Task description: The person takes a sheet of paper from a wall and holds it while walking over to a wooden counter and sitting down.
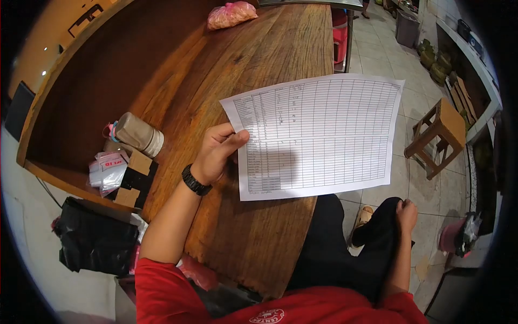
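Note:
My left hand (220, 149) pinches the left edge of a white paper sheet (334, 140), thumb on top and fingers underneath. A printed table with many rows covers the sheet, with some dark marks in its left columns. The paper is held up over the right part of the wooden counter (259, 227), slightly curled at its top corners. A shadow falls on its lower left. My right hand (407, 216) rests at my knee on the dark trousers, its fingers curled; whether it grips anything is hidden.
On the counter's left lie a cloudy plastic jar (137, 132), plastic packets (108, 170) and cardboard pieces (139, 162). A pink-tinted bag (232, 15) sits at the far end. To the right, a brown stool (440, 135) stands on the tiles. A black bag (97, 237) hangs at lower left.

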Motion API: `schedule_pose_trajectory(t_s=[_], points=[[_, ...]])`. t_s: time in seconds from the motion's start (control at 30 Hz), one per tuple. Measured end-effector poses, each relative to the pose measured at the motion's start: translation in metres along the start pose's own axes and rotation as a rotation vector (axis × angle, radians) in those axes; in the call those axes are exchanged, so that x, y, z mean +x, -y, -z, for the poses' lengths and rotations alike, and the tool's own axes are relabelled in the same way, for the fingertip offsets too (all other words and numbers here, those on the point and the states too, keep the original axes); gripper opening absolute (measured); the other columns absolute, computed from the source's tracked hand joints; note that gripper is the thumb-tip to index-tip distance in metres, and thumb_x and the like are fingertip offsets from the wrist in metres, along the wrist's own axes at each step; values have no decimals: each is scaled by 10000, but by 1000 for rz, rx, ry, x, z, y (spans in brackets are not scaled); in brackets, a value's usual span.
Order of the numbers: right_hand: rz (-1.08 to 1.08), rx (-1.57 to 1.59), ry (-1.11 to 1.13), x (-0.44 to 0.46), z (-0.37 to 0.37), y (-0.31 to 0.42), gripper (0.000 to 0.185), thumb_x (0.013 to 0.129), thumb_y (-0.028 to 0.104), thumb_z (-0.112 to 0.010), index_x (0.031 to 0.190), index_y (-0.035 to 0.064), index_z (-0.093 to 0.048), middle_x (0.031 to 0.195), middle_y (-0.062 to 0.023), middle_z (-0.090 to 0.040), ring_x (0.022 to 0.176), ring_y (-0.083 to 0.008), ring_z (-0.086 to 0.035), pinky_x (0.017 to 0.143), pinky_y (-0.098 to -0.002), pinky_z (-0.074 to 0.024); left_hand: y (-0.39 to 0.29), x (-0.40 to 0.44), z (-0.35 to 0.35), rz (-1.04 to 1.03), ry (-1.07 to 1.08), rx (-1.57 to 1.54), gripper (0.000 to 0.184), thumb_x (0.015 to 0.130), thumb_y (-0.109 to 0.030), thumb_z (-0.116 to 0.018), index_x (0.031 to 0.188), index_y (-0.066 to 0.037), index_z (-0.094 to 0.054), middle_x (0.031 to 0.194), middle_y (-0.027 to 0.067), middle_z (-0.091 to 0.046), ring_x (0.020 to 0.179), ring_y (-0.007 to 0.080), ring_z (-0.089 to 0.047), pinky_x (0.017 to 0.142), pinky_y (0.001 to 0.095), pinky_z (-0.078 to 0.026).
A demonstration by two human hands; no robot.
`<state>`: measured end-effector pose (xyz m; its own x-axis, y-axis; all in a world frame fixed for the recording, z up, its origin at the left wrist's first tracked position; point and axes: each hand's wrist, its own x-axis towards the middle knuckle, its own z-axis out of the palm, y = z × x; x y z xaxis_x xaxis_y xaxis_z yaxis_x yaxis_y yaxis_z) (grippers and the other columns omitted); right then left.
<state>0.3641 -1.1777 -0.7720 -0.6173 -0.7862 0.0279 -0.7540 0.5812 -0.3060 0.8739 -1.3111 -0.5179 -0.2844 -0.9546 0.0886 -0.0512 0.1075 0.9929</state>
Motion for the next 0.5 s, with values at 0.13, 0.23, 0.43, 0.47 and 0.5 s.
schedule_pose_trajectory(t_s=[0.13, 0.23, 0.43, 0.47, 0.5], points=[[-9, 20, -2, 0, 0, 0, 293, 898, 244, -633, 840, -40, -674, 817, -265, -672, 827, -460, -657, 726, -504, -511, 0, 0, 2, 4, 0, 28, 267, 984, -283, -647, 1027, -28, -714, 825, -29, -663, 664, 42, -550, 575, 208, -425], [0, 16, -15, -1, -1, 0, 295, 897, 247, -626, 834, -38, -672, 815, -264, -671, 825, -459, -657, 723, -504, -511, -1, 0, 0, -1, -2, 18, 262, 985, -277, -646, 1020, -27, -715, 832, -30, -666, 677, 42, -556, 585, 209, -431], [12, 8, -40, 0, -6, -4, 295, 898, 249, -616, 818, -31, -665, 806, -265, -665, 810, -461, -653, 719, -510, -506, -4, -1, -4, -11, -9, -38, 244, 992, -230, -640, 1051, -5, -712, 933, -13, -693, 818, 52, -596, 719, 226, -467], [18, 8, -49, 1, -8, -5, 295, 897, 248, -617, 813, -30, -663, 802, -265, -664, 807, -462, -652, 717, -511, -504, -5, -1, -5, -8, -6, -51, 243, 993, -223, -640, 1059, -1, -711, 953, -8, -697, 844, 56, -600, 745, 230, -471], [23, 8, -57, 1, -9, -6, 294, 896, 248, -618, 808, -30, -660, 798, -265, -662, 803, -463, -650, 716, -513, -503, -5, -2, -5, -4, -4, -64, 242, 994, -215, -639, 1067, 3, -710, 974, -2, -701, 870, 59, -604, 771, 234, -474]])
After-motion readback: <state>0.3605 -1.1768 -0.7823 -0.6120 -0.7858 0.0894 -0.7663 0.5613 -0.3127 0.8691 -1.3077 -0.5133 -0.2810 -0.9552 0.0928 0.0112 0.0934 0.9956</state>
